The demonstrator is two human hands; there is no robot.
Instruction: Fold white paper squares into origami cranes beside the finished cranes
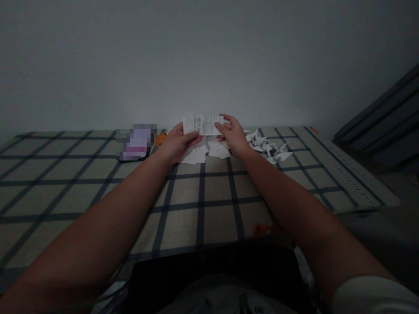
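Note:
A strip of white printed paper (207, 125) is stretched between my two hands, above the far part of the table. My left hand (180, 141) pinches its left end from below. At the right end, my right hand (233, 133) grips it between thumb and fingers. Beneath the hands lie loose white paper sheets (196, 153), partly covered by the hands and the strip. Just right of my right hand is a heap of folded white paper pieces (268, 146) with pointed tips.
A phone (135, 144) with a blurred-out screen rests at the back left, beside an orange item (160, 139). A checked tablecloth (183, 209) covers the table, which meets a plain wall (209, 56). Another orange object (262, 230) lies near the front edge.

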